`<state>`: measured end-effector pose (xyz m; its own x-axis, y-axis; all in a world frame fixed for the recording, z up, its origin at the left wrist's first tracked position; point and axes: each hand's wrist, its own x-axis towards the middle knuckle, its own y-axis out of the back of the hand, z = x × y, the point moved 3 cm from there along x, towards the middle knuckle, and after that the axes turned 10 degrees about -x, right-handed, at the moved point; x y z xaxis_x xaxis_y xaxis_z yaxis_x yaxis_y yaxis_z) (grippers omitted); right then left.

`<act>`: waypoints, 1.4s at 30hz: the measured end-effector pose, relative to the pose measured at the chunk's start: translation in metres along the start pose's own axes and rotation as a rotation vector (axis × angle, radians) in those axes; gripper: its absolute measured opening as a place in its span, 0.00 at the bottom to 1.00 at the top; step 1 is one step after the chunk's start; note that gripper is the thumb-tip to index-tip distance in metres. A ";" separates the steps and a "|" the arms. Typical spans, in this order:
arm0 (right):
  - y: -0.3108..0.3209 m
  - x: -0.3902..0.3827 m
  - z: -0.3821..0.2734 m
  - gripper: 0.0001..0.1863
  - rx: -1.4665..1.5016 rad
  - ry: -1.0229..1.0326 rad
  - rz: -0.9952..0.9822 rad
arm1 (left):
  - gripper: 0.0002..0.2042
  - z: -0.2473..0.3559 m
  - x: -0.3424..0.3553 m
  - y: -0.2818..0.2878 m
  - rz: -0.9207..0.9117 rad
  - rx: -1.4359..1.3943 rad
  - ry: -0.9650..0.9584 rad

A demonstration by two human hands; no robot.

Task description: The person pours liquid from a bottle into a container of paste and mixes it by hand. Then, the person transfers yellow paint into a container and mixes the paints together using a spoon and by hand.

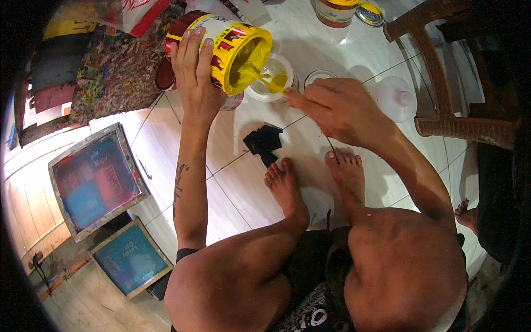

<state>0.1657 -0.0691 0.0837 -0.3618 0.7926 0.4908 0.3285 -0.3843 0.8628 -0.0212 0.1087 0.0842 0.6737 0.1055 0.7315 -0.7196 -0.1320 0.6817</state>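
Note:
My left hand (193, 66) is wrapped round a paint can (221, 41) with a red and yellow label, tilted so its mouth faces right. Thick yellow paint (251, 66) coats its inside and rim. Between the fingers of my right hand (343, 108) is a paint-covered stirring stick (272, 84), its far end at the can's mouth. Under the mouth stands a whitish plastic tub (283, 62) with some yellow inside, partly hidden by the can and stick. A clear round lid (318, 74) lies to its right.
A dark cloth (264, 141) lies before my feet. Two framed printing screens (99, 180) are at left, near a paint-stained board (121, 72). At right stand a white plastic bottle (394, 99) and a brown chair (428, 66). Another can (334, 14) stands at the back; another person's foot (466, 214) shows far right.

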 end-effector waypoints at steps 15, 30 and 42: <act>-0.020 0.028 0.003 0.12 0.049 -0.124 -0.013 | 0.45 0.011 -0.002 -0.005 0.031 -0.080 0.020; -0.011 0.003 0.010 0.18 0.082 -0.015 -0.037 | 0.36 0.014 0.000 -0.004 0.033 -0.062 -0.051; -0.007 -0.013 0.010 0.21 -0.087 0.010 0.122 | 0.32 0.008 0.000 -0.004 -0.008 -0.026 -0.107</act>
<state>0.1771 -0.0720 0.0701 -0.3324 0.7329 0.5936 0.2935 -0.5178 0.8036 -0.0172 0.1018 0.0815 0.6924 0.0005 0.7216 -0.7174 -0.1063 0.6885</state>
